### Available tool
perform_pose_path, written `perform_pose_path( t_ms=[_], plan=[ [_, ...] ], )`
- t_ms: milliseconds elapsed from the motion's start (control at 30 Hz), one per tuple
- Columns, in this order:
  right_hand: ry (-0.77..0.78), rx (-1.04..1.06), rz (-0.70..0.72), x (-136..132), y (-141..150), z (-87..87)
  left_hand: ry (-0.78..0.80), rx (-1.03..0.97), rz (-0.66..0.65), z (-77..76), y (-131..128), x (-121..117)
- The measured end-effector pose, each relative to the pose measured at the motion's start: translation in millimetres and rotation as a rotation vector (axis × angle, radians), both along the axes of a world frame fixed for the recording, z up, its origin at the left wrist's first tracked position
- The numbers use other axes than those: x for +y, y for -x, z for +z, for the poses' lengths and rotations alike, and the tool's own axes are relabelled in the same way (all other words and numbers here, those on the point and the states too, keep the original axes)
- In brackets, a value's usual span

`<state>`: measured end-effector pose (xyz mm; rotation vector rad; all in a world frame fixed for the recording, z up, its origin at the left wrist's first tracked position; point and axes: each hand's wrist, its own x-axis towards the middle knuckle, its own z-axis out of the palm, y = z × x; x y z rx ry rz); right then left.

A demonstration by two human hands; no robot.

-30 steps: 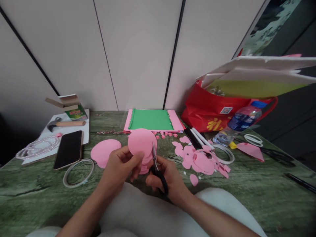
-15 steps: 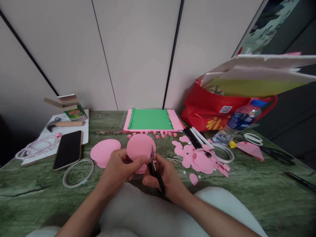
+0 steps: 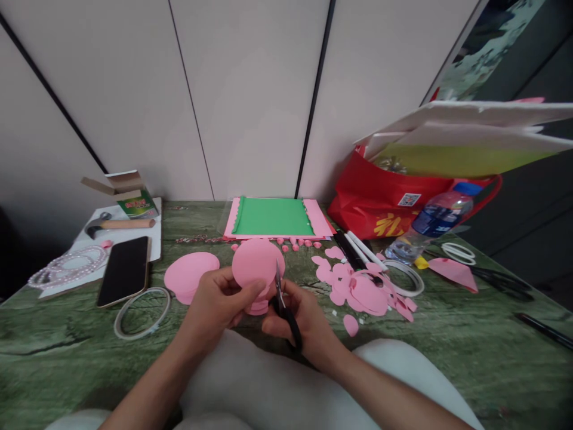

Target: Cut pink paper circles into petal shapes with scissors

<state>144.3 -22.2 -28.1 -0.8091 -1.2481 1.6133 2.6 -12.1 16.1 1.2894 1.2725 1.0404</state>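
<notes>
My left hand (image 3: 215, 306) pinches a round pink paper piece (image 3: 256, 261) and holds it up over the green table's near edge. My right hand (image 3: 299, 319) grips black-handled scissors (image 3: 283, 304), whose blades point up at the right edge of that paper. More pink layers (image 3: 258, 306) hang under the piece between my hands. A pink paper disc (image 3: 188, 276) lies flat on the table just left of my left hand.
Pink cut-offs (image 3: 364, 289) are heaped to the right, with pens (image 3: 356, 251), tape rings (image 3: 405, 278) and a water bottle (image 3: 433, 225). Green and pink sheets (image 3: 273, 217) lie behind. A phone (image 3: 125, 270), tape ring (image 3: 142, 312), beads (image 3: 67, 267), hammer (image 3: 117, 225) sit left; red bag (image 3: 385, 194) back right.
The pink piece has dipped and risen slightly in my left hand, and the scissors have stayed at its right edge with small blade movement. Nothing else on the table moved.
</notes>
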Motion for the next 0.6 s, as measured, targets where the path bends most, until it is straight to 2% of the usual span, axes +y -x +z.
perform_pose_path(
  t_ms=[600],
  plan=[
    [0.042, -0.033, -0.040, 0.4, 0.4, -0.1, -0.036, -0.027, -0.015, -5.4, 4.7, 2.3]
  ],
)
